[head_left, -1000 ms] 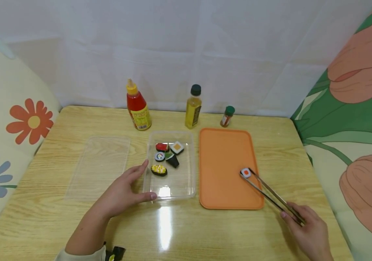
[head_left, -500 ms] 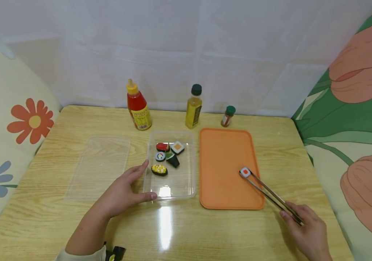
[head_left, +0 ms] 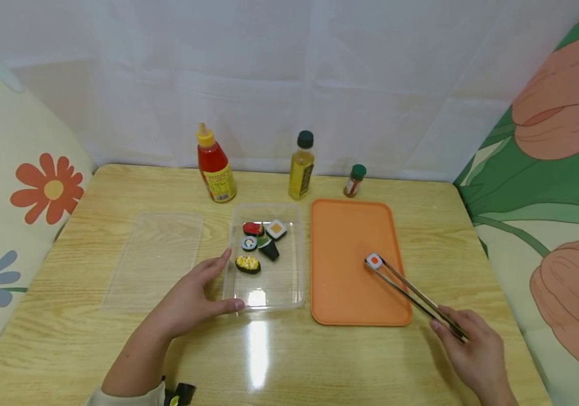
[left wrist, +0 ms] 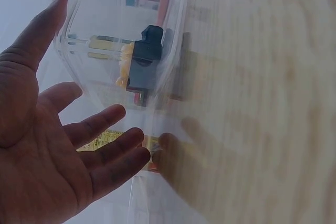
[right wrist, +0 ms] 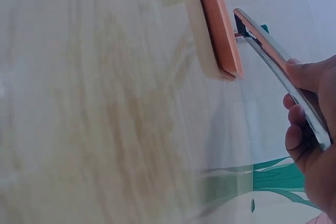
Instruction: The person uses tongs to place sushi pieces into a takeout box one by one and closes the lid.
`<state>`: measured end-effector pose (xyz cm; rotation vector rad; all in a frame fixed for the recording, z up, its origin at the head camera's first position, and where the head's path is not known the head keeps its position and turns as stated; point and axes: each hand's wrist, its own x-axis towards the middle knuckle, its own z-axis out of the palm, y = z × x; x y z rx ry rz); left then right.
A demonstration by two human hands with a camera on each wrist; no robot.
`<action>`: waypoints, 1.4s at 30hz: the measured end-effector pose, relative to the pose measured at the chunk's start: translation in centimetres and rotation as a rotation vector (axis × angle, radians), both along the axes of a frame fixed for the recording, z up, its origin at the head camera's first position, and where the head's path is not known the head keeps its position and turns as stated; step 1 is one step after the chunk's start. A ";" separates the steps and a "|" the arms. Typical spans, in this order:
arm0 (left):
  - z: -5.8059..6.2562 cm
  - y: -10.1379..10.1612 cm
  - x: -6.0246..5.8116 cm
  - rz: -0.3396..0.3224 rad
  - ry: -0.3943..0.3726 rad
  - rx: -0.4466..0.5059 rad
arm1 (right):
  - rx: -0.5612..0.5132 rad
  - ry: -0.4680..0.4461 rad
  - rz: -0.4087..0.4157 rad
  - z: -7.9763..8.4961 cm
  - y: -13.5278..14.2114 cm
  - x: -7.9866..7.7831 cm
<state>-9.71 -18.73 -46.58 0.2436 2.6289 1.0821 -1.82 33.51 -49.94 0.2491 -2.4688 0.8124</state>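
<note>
At the far left, cloth printed with flowers (head_left: 53,189) hangs beside the wooden table (head_left: 56,338), and a flat clear lid (head_left: 149,254) lies on the wood. The left hand (head_left: 193,301) reaches past the lid's near corner, fingers spread and thumb well apart from them, framing the near left corner of a clear container (head_left: 286,287) (whether the fingertips actually touch its walls, I cannot tell). Behind stands a red sauce bottle (head_left: 216,169) with a yellow cap. Inside the container sit a yellow-topped piece (head_left: 248,264), a small round roll (head_left: 249,243), a red-topped piece (head_left: 252,229), a dark cone (head_left: 270,250) and a white roll with a yellow-orange centre (head_left: 276,229). An oil bottle (head_left: 300,172) stands upright behind, then the orange tray (head_left: 350,299) lies beside the container, with a green-capped jar (head_left: 354,181) just beyond its far edge. Over the tray's right part, an orange-centred roll (head_left: 373,260) is pinched between the tips of metal tongs (head_left: 413,294). At far right, the right hand (head_left: 472,347) grips these tongs, thumb and fingers closed around their arms.
</note>
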 end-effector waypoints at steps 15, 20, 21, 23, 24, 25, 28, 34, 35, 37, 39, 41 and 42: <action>0.0 -0.1 0.0 -0.002 -0.011 0.004 | -0.067 -0.042 0.107 0.8 -2.1 -2.0; 0.0 -0.1 0.1 0.004 -0.018 0.011 | -0.068 -0.062 0.146 1.2 -2.8 -2.6; 0.0 -0.2 0.1 0.003 -0.015 0.008 | -0.070 -0.065 0.150 1.4 -3.0 -2.8; 0.0 -0.2 0.1 0.001 -0.011 0.006 | -0.070 -0.059 0.157 1.5 -3.2 -3.0; 0.0 -0.2 0.0 0.000 -0.008 0.005 | -0.070 -0.050 0.164 1.6 -3.3 -3.1; 0.0 -0.1 0.0 -0.002 -0.005 0.003 | -0.071 -0.042 0.169 1.6 -3.4 -3.3; 0.0 -0.1 0.0 -0.005 0.002 0.000 | -0.074 -0.016 0.188 1.9 -3.8 -3.7; 0.0 -0.1 0.0 -0.005 0.004 -0.002 | -0.083 -0.005 0.223 2.5 -4.6 -4.3; -0.1 -0.1 0.0 -0.005 0.003 0.000 | -0.082 -0.004 0.227 2.6 -4.7 -4.4; -0.1 -0.1 0.0 -0.004 0.002 0.003 | -0.078 0.006 0.237 2.8 -5.0 -4.6; -0.1 -0.1 0.0 -0.003 0.002 0.005 | -0.078 0.003 0.249 3.1 -5.2 -4.8; -0.1 -0.1 0.0 -0.002 0.004 0.006 | -0.085 -0.005 0.267 3.3 -5.4 -5.0; -0.1 -0.1 0.0 -0.001 0.005 0.006 | -0.090 -0.012 0.278 3.5 -5.5 -5.1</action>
